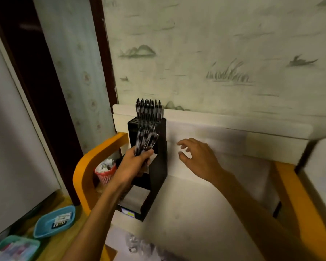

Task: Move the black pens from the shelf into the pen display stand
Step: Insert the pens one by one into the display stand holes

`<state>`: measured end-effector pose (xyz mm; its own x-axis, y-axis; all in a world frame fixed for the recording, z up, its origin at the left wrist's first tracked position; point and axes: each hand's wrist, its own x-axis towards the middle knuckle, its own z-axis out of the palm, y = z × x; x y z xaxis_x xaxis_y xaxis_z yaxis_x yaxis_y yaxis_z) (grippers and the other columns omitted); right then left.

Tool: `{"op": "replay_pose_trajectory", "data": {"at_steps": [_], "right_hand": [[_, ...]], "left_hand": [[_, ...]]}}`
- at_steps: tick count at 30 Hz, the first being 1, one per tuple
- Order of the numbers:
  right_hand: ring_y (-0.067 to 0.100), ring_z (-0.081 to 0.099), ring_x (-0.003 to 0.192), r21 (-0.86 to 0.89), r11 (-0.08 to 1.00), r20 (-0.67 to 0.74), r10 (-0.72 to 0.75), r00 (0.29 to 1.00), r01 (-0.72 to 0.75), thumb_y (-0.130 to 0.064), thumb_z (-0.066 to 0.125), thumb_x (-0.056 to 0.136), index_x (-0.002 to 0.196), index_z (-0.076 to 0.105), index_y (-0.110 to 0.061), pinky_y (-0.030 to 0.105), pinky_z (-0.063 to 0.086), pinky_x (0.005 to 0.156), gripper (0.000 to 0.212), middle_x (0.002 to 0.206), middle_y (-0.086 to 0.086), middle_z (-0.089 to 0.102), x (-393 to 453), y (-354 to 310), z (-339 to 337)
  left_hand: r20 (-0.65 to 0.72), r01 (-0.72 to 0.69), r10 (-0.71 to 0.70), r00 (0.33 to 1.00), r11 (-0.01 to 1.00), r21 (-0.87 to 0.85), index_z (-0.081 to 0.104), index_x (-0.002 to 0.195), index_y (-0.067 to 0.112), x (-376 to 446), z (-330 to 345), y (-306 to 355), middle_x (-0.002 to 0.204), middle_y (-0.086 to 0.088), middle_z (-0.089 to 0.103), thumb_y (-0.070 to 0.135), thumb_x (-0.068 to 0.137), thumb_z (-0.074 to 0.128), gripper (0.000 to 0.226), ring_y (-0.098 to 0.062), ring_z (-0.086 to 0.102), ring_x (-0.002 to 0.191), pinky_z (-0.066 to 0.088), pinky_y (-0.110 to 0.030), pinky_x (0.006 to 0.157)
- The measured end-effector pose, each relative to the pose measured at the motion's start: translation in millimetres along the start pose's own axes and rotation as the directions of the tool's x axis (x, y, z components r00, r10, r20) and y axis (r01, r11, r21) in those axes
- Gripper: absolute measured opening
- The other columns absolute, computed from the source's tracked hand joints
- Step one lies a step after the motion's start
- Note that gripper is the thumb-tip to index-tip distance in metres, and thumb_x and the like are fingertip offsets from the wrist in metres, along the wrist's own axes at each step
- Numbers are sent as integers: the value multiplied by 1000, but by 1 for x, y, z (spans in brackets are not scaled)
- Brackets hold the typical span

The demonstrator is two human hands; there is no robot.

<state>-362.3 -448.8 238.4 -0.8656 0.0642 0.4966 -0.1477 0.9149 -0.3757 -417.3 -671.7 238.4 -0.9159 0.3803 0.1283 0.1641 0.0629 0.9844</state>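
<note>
Left hand, fingers clamped round a bundle of black pens held before the pen display stand at the shelf's back-left corner, probably for slotting. Right hand above shelf, fingers apart, holding nothing. More pens upright in top row.

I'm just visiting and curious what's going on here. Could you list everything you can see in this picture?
pen display stand: one, black, on the white shelf by the wall
pens in stand: a row, black, upright in the top holes
pens in hand: a bunch, black, in front of the stand
shelf: one, white, orange frame
small basket: one, red, left of the stand
trays: two, blue and teal, lower left
left hand: grips the bunch
right hand: fingers spread, holding nothing
</note>
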Motion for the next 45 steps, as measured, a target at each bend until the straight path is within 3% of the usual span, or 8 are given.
{"op": "replay_pose_trajectory", "data": {"at_steps": [2, 6, 13, 17, 25, 30, 39, 45], "right_hand": [[15, 63, 102, -4, 1000, 0, 14, 1000, -14, -33, 62, 95, 123, 62, -24, 34, 52, 92, 30, 117, -4, 67, 18, -6, 11], [11, 62, 96, -14, 1000, -23, 15, 1000, -15, -31, 64, 94, 121, 64, -23, 20, 48, 84, 28, 113, -5, 68, 47, -15, 27], [11, 57, 96, -51, 997, -28, 50, 998, -52, -25, 61, 96, 123, 60, -20, 31, 52, 87, 28, 112, -1, 63, 99, -37, 49], [14, 60, 95, -74, 991, -152, 103, 983, -115, -26, 61, 95, 120, 63, -21, 35, 53, 87, 25, 110, -2, 66, 123, -57, 57], [17, 62, 94, -77, 971, -272, 199, 941, -228, -25, 62, 94, 118, 65, -19, 36, 51, 85, 25, 106, 0, 68, 148, -90, 65], [-2, 61, 88, 84, 947, -312, 319, 895, -309, -26, 63, 92, 112, 70, -26, 11, 42, 75, 20, 102, -14, 69, 157, -94, 64], [4, 68, 86, 436, 846, -212, 427, 879, -306, -35, 68, 91, 95, 76, -27, 20, 52, 79, 12, 89, -12, 74, 175, -97, 70], [18, 73, 83, 780, 589, -146, 498, 855, -211, -23, 70, 91, 92, 77, -14, 17, 53, 69, 11, 90, 5, 77, 187, -101, 74]], "left_hand": [[-5, -10, 10, 1000, 1000, -22, 56, 82, 13, 20, -17, 1, 55, 5, 53, 26, 98, 61, 22, -7, 43, 42, 33, -18, 40], [24, -38, 39, 999, 997, -73, 55, 85, 11, 54, -47, 1, 59, 3, 54, 21, 99, 57, 17, -9, 40, 43, 31, -20, 39], [138, -70, 93, 986, 984, -163, 50, 86, 7, 117, -90, 4, 52, 6, 51, 19, 99, 60, 20, -8, 34, 37, 25, -19, 36], [206, -122, 158, 966, 976, -179, 53, 82, 4, 146, -108, 4, 46, 2, 51, 18, 98, 61, 23, -10, 33, 31, 24, -19, 35], [281, -159, 211, 936, 968, -194, 69, 97, 7, 189, -128, 3, 81, -9, 76, 20, 93, 68, 13, -15, 46, 36, 33, -21, 37], [341, -179, 252, 906, 956, -232, 71, 95, 11, 204, -130, -4, 85, -10, 76, 20, 94, 67, 10, -12, 47, 39, 35, -20, 38], [372, -176, 256, 892, 956, -235, 72, 96, 14, 211, -115, -9, 84, -8, 77, 23, 93, 67, 10, -12, 48, 41, 37, -20, 38], [346, -185, 274, 897, 945, -269, 71, 100, 16, 216, -111, -4, 84, -7, 77, 24, 92, 69, 11, -11, 49, 41, 38, -21, 39]]}}
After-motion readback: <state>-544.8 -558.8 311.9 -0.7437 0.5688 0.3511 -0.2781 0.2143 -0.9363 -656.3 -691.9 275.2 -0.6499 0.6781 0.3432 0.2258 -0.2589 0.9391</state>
